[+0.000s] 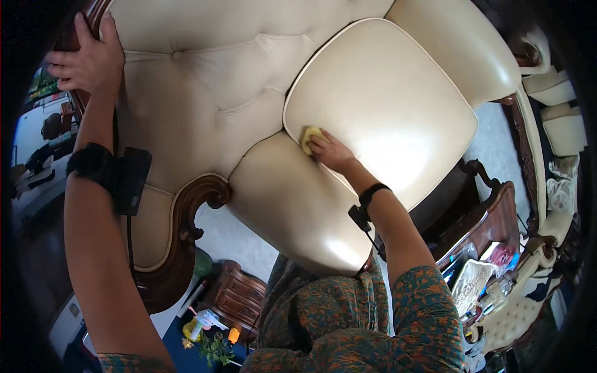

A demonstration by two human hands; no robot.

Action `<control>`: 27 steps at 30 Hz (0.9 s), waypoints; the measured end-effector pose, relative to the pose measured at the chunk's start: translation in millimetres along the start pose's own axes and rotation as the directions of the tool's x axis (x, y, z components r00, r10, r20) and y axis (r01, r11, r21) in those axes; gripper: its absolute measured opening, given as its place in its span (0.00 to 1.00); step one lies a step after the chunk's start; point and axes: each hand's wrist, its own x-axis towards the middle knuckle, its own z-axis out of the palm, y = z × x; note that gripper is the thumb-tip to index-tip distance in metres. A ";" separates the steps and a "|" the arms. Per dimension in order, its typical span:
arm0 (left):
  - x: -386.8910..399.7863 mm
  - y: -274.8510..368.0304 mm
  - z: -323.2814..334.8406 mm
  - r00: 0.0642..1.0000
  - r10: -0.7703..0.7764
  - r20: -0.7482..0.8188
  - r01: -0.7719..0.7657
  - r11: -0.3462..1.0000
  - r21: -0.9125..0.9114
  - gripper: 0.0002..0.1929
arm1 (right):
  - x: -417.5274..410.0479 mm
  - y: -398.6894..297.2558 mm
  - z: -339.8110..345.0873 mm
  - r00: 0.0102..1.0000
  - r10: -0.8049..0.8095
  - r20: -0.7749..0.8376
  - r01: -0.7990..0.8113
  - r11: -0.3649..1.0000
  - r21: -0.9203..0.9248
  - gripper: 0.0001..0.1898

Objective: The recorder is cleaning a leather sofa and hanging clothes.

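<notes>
A cream leather armchair with a carved dark wood frame stands before me. My right hand (332, 151) holds a yellow sponge or cloth (311, 138) against the edge of the seat cushion (382, 93), by the seam where it meets the padded armrest (289, 186). At the upper left, my left hand (88, 58) rests with its fingers spread on the wooden top rail (95, 18) of the tufted backrest (186, 88). Whether its fingers grip the rail I cannot tell. Both forearms wear black straps with small devices and cables.
Right of the chair stands a dark wooden table (501, 210) with a patterned tray (471, 284) and several items. Other cream sofas (564, 130) line the far right. At lower left are a carved wooden cabinet (235, 293) and a leafy plant (217, 347).
</notes>
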 end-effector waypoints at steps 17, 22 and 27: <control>-0.1 7.1 13.2 0.988 -0.013 -0.155 0.013 1.000 0.001 0.31 | -99.2 -0.6 22.9 0.985 -0.034 -0.172 0.058 0.989 0.135 0.16; -3.7 -5.8 12.7 0.982 -0.001 -0.190 0.022 0.994 0.108 0.28 | -241.0 -20.3 -42.3 0.469 -0.164 0.868 -0.014 0.981 0.194 0.26; -4.6 4.0 16.9 0.982 -0.036 -0.186 0.057 0.993 0.108 0.27 | -217.2 18.1 -67.8 0.791 0.359 0.496 -0.530 0.807 0.262 0.18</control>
